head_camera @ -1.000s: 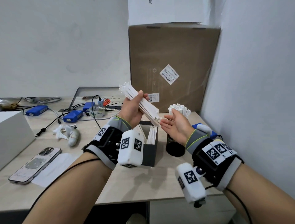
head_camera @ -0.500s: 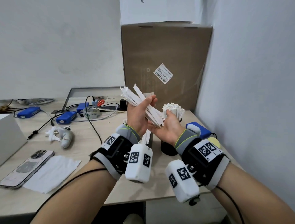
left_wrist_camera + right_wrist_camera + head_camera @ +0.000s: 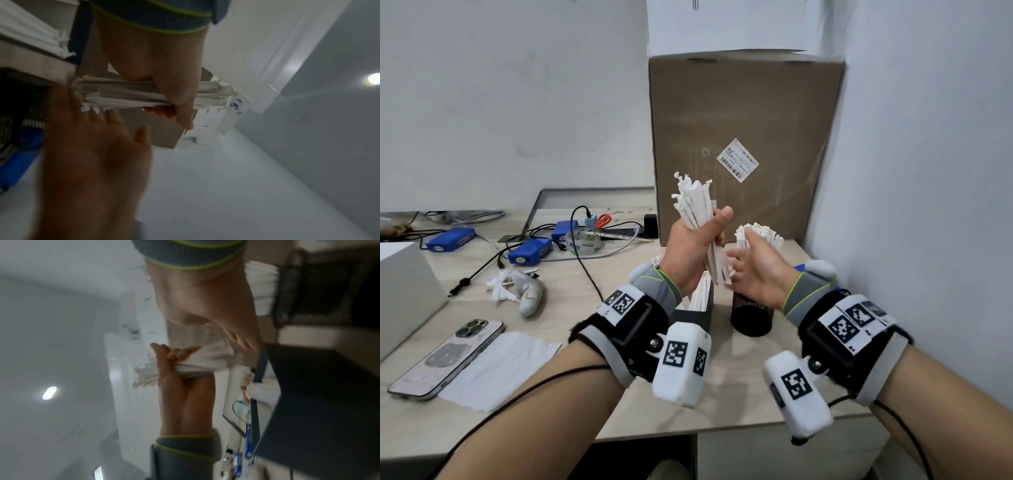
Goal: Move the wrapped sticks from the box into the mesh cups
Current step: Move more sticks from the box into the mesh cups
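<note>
Above the table (image 3: 544, 346), my left hand (image 3: 688, 250) grips a thick bundle of wrapped sticks (image 3: 697, 212), fingers (image 3: 162, 111) and thumb curled round its middle, the bundle standing nearly upright with its frayed paper ends on top. My right hand (image 3: 758, 270) is opened flat, palm toward the bundle, its straight fingers (image 3: 92, 116) touching the bundle's lower ends and holding nothing. Directly beneath the hands sits the dark box (image 3: 700, 310), more wrapped sticks upright inside it. Just to the box's right stands a black mesh cup (image 3: 751, 317), already packed with sticks (image 3: 760, 234) that rise behind my right hand. A tall cardboard carton (image 3: 746, 147) stands against the wall behind. On the table to the left lie a phone (image 3: 446, 359) on a white sheet and several blue units (image 3: 529, 251) among cables.
</note>
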`<state>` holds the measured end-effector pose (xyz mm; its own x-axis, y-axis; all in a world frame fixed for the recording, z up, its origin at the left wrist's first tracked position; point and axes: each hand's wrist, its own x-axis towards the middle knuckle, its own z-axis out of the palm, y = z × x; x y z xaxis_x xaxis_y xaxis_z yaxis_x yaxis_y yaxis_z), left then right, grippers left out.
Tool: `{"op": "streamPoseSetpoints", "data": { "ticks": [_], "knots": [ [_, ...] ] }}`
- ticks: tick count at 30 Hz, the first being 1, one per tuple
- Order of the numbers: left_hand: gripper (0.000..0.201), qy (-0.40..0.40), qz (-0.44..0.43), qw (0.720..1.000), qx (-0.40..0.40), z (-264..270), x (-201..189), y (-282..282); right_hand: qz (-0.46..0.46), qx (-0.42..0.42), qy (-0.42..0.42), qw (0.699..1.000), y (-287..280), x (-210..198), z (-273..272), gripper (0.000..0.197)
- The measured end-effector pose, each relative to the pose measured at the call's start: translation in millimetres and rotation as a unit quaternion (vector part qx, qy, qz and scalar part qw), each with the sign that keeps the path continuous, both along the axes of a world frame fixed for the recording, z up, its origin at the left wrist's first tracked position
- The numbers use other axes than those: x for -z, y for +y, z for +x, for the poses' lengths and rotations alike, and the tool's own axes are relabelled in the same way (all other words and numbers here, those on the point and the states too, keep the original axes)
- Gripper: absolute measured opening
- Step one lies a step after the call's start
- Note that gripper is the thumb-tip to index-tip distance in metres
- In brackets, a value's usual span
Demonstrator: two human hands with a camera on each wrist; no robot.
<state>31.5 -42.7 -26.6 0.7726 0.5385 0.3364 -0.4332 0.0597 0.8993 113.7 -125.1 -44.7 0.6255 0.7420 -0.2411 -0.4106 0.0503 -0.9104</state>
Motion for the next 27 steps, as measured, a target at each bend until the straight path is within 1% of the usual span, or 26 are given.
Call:
{"op": "streamPoseSetpoints", "data": {
  "ticks": [1, 2, 3, 4, 5, 6, 7, 8, 9, 10, 11, 12, 13, 14, 16, 17, 18, 19, 20, 22, 23, 25, 27],
  "knots": [
    [0.017, 0.011, 0.029, 0.999, 0.005, -1, -1, 0, -0.010, 0.019, -0.088, 0.996, -4, -9, 3, 0.062],
    [0.017, 0.026, 0.063, 0.998, 0.013, -2, -1, -1, -0.003, 0.044, -0.186, 0.982, -7, -20, 6, 0.054],
    [0.016, 0.047, 0.100, 0.994, 0.021, -2, 0, -2, 0.017, 0.069, -0.278, 0.958, -11, -36, 5, 0.046],
    [0.015, 0.071, 0.135, 0.988, 0.032, -2, 1, -3, 0.043, 0.088, -0.361, 0.927, -15, -54, 4, 0.041],
    [0.014, 0.094, 0.169, 0.980, 0.045, -3, 2, -4, 0.064, 0.087, -0.430, 0.896, -18, -70, -1, 0.040],
    [0.013, 0.109, 0.191, 0.974, 0.060, -3, 1, -7, 0.068, 0.064, -0.488, 0.868, -20, -83, -5, 0.041],
    [0.013, 0.119, 0.202, 0.969, 0.074, -5, 2, -11, 0.046, 0.020, -0.540, 0.840, -22, -94, -10, 0.044],
    [0.012, 0.124, 0.204, 0.967, 0.084, -4, -2, -18, -0.008, -0.037, -0.588, 0.808, -22, -97, -15, 0.048],
    [0.011, 0.132, 0.208, 0.965, 0.085, -1, -4, -22, -0.080, -0.097, -0.631, 0.765, -22, -99, -22, 0.052],
    [0.015, 0.159, 0.232, 0.956, 0.076, 2, -6, -27, -0.150, -0.140, -0.661, 0.722, -19, -96, -25, 0.056],
    [0.023, 0.199, 0.268, 0.941, 0.055, 5, -8, -33, -0.192, -0.162, -0.677, 0.692, -17, -93, -28, 0.059],
    [0.023, 0.209, 0.297, 0.931, 0.032, 8, -9, -37, -0.196, -0.160, -0.688, 0.680, -17, -90, -28, 0.062],
    [0.015, 0.177, 0.285, 0.941, 0.034, 9, -7, -37, -0.169, -0.140, -0.688, 0.691, -18, -88, -27, 0.062],
    [0.009, 0.138, 0.244, 0.959, 0.040, 10, -7, -35, -0.121, -0.106, -0.672, 0.722, -21, -88, -23, 0.058],
    [0.013, 0.090, 0.188, 0.977, 0.034, 9, -6, -28, -0.025, -0.038, -0.605, 0.795, -32, -89, -12, 0.047],
    [0.015, 0.081, 0.179, 0.980, 0.025, 8, -5, -24, -0.007, -0.020, -0.565, 0.825, -37, -87, -6, 0.052],
    [0.015, 0.063, 0.171, 0.983, 0.026, 10, -9, -22, -0.014, -0.018, -0.533, 0.846, -41, -83, -2, 0.062],
    [0.015, 0.051, 0.178, 0.982, 0.028, 12, -9, -20, -0.041, -0.027, -0.514, 0.856, -45, -78, 1, 0.069],
    [0.017, 0.045, 0.199, 0.978, 0.034, 13, -11, -21, -0.062, -0.047, -0.499, 0.863, -46, -70, 3, 0.068],
    [0.023, 0.059, 0.258, 0.964, 0.030, 20, -11, -26, -0.072, -0.071, -0.477, 0.873, -47, -59, 3, 0.041],
    [0.024, 0.075, 0.287, 0.955, 0.017, 26, -9, -30, -0.066, -0.059, -0.464, 0.881, -47, -57, 2, 0.033],
    [0.021, 0.099, 0.319, 0.942, -0.010, 35, -7, -36, -0.062, -0.016, -0.439, 0.896, -45, -50, 2, 0.027],
    [0.018, 0.099, 0.315, 0.944, -0.013, 42, -5, -42, -0.058, 0.010, -0.444, 0.894, -43, -43, 8, 0.025]
  ]
}}
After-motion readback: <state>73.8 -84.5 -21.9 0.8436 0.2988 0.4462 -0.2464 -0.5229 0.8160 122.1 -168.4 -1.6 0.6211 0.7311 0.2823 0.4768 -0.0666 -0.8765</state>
